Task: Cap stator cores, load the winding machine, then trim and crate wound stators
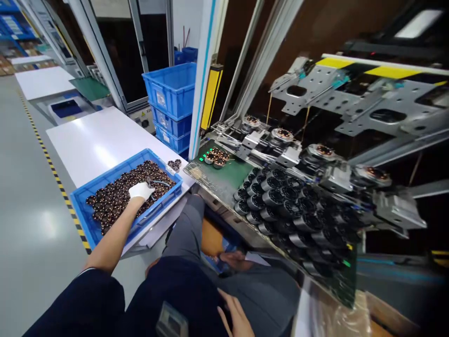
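My left hand (141, 191), in a white glove, reaches into a blue bin (81, 196) full of copper-wound round parts (112, 196). Its fingers curl down onto the parts, and what they grip is hidden. A thin metal tool (159, 182) lies on the parts just right of the glove. My right hand (235, 317) is bare and lies low against my dark clothing, fingers stretched out and holding nothing.
The bin stands on a white table (94, 140). To the right, black round housings (280, 196) stand in rows on a green board (228, 175) before a machine with fixtures (284, 138). Stacked blue crates (171, 100) stand behind. Hazard tape (52, 164) lines the floor.
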Demonstrator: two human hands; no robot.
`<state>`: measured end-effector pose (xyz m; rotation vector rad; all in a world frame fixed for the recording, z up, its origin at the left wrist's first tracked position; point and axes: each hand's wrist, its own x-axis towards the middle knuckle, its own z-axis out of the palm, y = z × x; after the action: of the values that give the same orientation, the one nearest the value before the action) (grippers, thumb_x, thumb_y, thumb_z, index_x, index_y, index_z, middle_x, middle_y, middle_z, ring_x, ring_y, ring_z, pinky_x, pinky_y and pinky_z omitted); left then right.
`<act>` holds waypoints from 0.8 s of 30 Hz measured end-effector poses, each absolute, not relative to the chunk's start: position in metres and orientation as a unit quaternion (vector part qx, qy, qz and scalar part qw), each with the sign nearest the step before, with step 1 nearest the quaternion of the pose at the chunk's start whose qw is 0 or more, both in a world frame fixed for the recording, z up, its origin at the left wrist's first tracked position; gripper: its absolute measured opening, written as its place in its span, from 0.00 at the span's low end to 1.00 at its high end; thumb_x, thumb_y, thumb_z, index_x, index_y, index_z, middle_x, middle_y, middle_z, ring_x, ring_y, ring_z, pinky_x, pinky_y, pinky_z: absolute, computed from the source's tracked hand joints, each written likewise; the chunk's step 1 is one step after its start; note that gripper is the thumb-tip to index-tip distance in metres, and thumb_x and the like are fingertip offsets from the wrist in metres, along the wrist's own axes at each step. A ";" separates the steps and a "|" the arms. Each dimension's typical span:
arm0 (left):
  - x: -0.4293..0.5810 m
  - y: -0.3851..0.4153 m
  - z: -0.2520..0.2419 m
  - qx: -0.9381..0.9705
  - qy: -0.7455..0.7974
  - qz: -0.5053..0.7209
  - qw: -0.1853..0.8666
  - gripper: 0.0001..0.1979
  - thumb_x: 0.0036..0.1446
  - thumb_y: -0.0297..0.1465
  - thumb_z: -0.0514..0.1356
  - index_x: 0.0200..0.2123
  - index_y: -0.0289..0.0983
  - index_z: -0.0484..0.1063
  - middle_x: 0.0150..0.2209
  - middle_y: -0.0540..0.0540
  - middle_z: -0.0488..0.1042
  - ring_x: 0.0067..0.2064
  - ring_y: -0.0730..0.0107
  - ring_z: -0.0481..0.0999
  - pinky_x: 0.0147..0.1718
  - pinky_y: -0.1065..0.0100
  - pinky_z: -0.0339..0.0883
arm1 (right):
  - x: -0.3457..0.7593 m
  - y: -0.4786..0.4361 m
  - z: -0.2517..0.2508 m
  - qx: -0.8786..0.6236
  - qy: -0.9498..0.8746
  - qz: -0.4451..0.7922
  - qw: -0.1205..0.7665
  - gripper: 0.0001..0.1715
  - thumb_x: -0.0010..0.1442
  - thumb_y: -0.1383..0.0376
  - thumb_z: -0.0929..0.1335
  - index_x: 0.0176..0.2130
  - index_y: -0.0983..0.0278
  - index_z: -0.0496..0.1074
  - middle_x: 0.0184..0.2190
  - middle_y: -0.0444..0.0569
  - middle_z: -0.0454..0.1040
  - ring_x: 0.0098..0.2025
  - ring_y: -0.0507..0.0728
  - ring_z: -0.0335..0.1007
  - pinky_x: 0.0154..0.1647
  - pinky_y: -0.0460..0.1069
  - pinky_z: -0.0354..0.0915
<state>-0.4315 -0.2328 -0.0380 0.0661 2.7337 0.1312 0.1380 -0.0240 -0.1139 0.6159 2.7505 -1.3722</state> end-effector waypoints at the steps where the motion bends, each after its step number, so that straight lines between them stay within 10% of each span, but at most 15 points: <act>1: -0.434 -0.228 -0.041 0.014 0.978 0.045 0.205 0.22 0.76 0.45 0.68 0.62 0.36 0.79 0.62 0.37 0.81 0.62 0.51 0.83 0.63 0.44 0.80 | 0.129 -0.019 -0.106 0.190 0.881 -0.434 0.016 0.26 0.78 0.57 0.66 0.68 0.54 0.80 0.59 0.54 0.86 0.62 0.64 0.87 0.66 0.53 0.81; 16: -0.412 -0.231 -0.015 -0.029 0.979 0.119 0.160 0.19 0.76 0.44 0.68 0.58 0.35 0.80 0.56 0.40 0.83 0.57 0.55 0.85 0.60 0.47 0.81 | 0.065 0.094 -0.035 0.199 0.878 -0.428 0.086 0.31 0.80 0.52 0.63 0.72 0.59 0.75 0.69 0.60 0.77 0.75 0.69 0.74 0.78 0.65 0.70; 24: -0.368 -0.242 0.071 0.008 0.972 0.231 0.032 0.16 0.66 0.47 0.66 0.46 0.42 0.75 0.44 0.46 0.87 0.53 0.49 0.88 0.58 0.55 0.78 | 0.027 0.079 0.010 0.163 0.816 -0.552 0.058 0.24 0.77 0.56 0.69 0.67 0.56 0.80 0.62 0.55 0.82 0.62 0.66 0.82 0.71 0.62 0.74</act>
<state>-0.3676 -0.2421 0.0705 0.0234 2.9931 0.7118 0.0267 0.0789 0.0100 0.4939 2.4721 -1.6717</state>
